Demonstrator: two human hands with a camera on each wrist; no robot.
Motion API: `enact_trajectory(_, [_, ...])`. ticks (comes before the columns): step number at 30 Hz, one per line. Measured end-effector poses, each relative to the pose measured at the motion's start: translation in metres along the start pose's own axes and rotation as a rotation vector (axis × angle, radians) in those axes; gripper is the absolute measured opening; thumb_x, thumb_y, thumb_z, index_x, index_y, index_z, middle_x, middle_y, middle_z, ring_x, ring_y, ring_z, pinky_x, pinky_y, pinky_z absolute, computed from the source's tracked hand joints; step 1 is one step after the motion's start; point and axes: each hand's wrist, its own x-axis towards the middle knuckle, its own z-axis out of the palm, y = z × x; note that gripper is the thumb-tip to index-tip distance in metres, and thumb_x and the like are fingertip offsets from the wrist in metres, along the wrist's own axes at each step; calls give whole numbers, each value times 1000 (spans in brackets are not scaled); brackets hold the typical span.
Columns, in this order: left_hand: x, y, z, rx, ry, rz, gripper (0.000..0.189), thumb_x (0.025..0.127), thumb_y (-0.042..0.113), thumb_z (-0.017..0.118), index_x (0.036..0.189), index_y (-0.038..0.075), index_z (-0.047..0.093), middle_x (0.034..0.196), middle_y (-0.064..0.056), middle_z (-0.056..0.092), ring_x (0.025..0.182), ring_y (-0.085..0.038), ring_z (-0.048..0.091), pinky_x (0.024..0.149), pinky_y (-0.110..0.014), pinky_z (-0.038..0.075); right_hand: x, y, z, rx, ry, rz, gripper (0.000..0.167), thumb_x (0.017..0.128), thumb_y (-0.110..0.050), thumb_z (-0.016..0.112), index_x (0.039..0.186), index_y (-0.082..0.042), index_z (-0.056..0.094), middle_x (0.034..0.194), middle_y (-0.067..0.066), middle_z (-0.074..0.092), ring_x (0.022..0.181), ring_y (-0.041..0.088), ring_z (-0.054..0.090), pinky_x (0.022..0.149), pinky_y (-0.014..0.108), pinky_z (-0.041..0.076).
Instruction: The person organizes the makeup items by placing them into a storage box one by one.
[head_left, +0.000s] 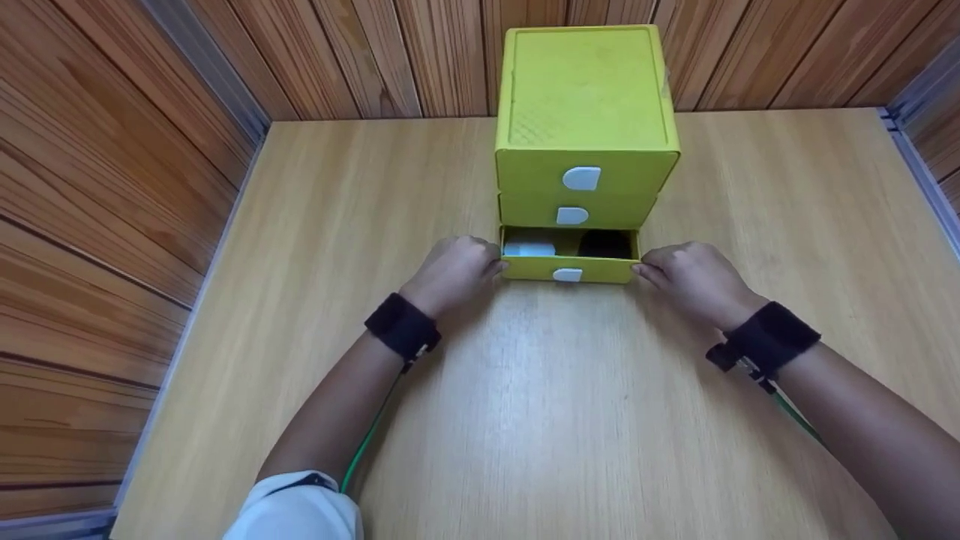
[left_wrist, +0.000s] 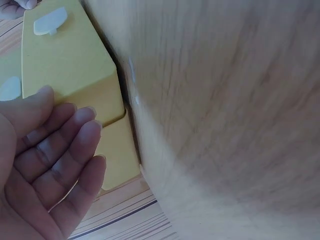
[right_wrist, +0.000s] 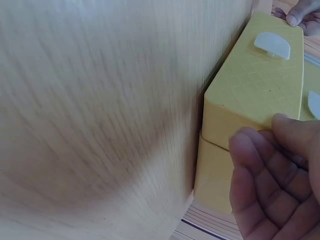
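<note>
A green-yellow drawer unit (head_left: 589, 90) with three stacked drawers stands at the back of the table, in the head view. Its bottom drawer (head_left: 529, 268) is pulled partway out. Inside it lie a white item (head_left: 529, 246) on the left and a black item (head_left: 604, 244) on the right, both partly hidden. My left hand (head_left: 456, 271) holds the drawer's left front corner, thumb (left_wrist: 42, 100) at the front edge and curled fingers along the side. At the right front corner, my right hand (head_left: 694, 279) pinches the drawer the same way, its thumb (right_wrist: 287, 127) by the edge.
White tab handles (head_left: 582, 178) mark each drawer front. The wooden table (head_left: 555, 420) extends around the unit, with a plank wall (head_left: 442, 60) close behind and another plank wall (head_left: 97, 247) at left. Green cables (head_left: 367, 442) run from the black wrist bands (head_left: 403, 325).
</note>
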Motion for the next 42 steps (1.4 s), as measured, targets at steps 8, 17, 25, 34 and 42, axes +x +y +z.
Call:
enact_trajectory(8, [14, -3, -1, -32, -6, -48, 24, 98, 24, 61, 82, 8, 70, 68, 2, 58, 60, -13, 55, 57, -27, 47, 9, 8, 0, -16, 30, 12, 18, 93, -13, 68, 77, -3, 70, 69, 4, 67, 58, 18, 62, 52, 37, 50])
enact_trajectory(17, [21, -5, 4, -41, 28, -138, 29, 100, 30, 57, 78, 14, 69, 66, 6, 58, 57, -9, 54, 54, -23, 45, 15, 16, 3, -10, 68, 18, 16, 93, -10, 68, 79, -1, 70, 71, 8, 69, 62, 24, 66, 55, 41, 52])
enact_trajectory(25, [23, -1, 3, -38, 45, -180, 37, 100, 30, 55, 65, 17, 59, 58, 6, 54, 50, -10, 49, 47, -26, 41, 17, 17, 2, -47, 107, 14, 21, 93, -12, 67, 75, -2, 68, 66, 7, 66, 58, 25, 64, 53, 43, 50])
enact_trajectory(34, [22, -2, 4, -23, 48, -213, 39, 98, 34, 59, 63, 17, 60, 56, 5, 55, 49, -11, 50, 48, -26, 40, 16, 16, 7, -52, 92, 53, 21, 94, -14, 67, 77, -2, 69, 69, 8, 67, 60, 27, 65, 54, 44, 50])
enact_trajectory(42, [23, -4, 6, -31, 89, -182, 33, 98, 31, 60, 69, 16, 66, 60, 7, 57, 51, -10, 51, 48, -25, 41, 15, 15, 9, -36, 71, 121, 23, 95, -15, 65, 79, 0, 69, 67, 9, 66, 57, 25, 61, 52, 44, 48])
